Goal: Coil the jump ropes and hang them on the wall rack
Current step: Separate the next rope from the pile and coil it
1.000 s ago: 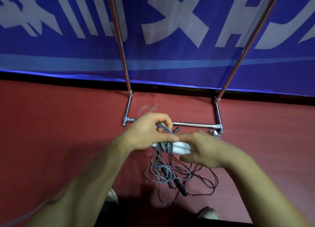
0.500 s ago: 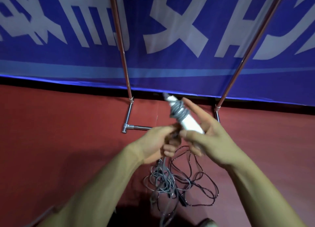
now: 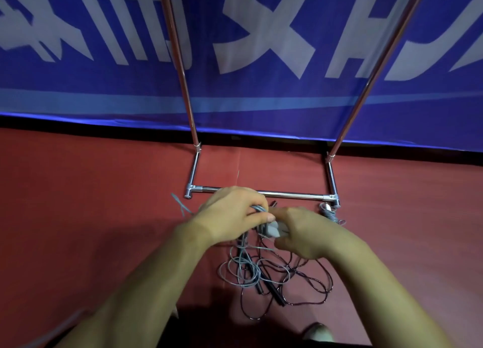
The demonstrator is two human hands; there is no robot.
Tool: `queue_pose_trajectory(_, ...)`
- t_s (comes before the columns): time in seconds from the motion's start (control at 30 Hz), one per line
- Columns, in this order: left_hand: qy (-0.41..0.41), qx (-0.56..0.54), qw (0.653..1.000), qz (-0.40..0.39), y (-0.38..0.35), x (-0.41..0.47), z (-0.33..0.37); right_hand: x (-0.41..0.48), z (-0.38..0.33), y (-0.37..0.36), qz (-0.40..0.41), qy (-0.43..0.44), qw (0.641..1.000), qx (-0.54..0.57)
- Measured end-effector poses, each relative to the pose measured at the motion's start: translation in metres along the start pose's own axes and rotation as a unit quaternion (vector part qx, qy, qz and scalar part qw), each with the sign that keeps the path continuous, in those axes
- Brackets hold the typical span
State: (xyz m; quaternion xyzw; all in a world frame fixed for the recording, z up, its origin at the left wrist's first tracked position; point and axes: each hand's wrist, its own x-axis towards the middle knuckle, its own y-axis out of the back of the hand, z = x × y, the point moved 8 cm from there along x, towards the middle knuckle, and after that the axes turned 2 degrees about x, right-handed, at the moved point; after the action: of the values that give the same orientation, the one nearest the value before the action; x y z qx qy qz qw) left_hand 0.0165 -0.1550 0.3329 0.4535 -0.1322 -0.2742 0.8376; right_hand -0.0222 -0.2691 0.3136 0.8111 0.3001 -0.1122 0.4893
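The thin grey jump rope [image 3: 257,209] is up off the floor, held between both hands just in front of the rack's bottom bar. The left hand [image 3: 232,211] has its fingers curled round a few turns of grey cord, thumb laid over the top. The right hand [image 3: 305,232] is wrapped round the rope's pale white handles [image 3: 274,228], which poke out toward that thumb. We honestly can't tell how many turns are on there, since the knuckles hide most of it.

Below the hands the leftover cord drops into a messy pile of loose grey and dark cords [image 3: 274,277] on the red floor [image 3: 91,203], with long black stick handles [image 3: 271,292] lying in the middle. Another white-handled rope [image 3: 328,211] sits bundled by the right foot of the chrome tube rack [image 3: 287,194], whose uprights run up past the blue banner with white lettering [image 3: 261,99] and out of view.

Where we'd worry is that the grey tail looks threaded through the dark loops. Pull it in fast and the other rope probably comes up with it, or the lot cinches into a knot. Also, if the left fingers ease off, we reckon those turns spring loose from the smooth handles. Nothing is on the rack yet, so hanging looks a way off.
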Motion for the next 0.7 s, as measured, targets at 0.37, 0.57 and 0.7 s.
queue_pose_trajectory(0.37,0.107,-0.495,0.855,-0.11,-0.005,-0.003,-0.015,-0.029,-0.035,0.017,0.018,0.116,0.981,0.152)
queue_pose_trajectory(0.57,0.122,-0.647,0.733,-0.173,-0.012,-0.012,0.001,-0.033,-0.046,0.027,-0.002,0.186,0.897,0.401)
queue_pose_trajectory(0.7,0.161,-0.709,0.674,-0.128,-0.025,0.003,0.008,-0.025,-0.042,0.038,0.042,0.195,0.842,0.502)
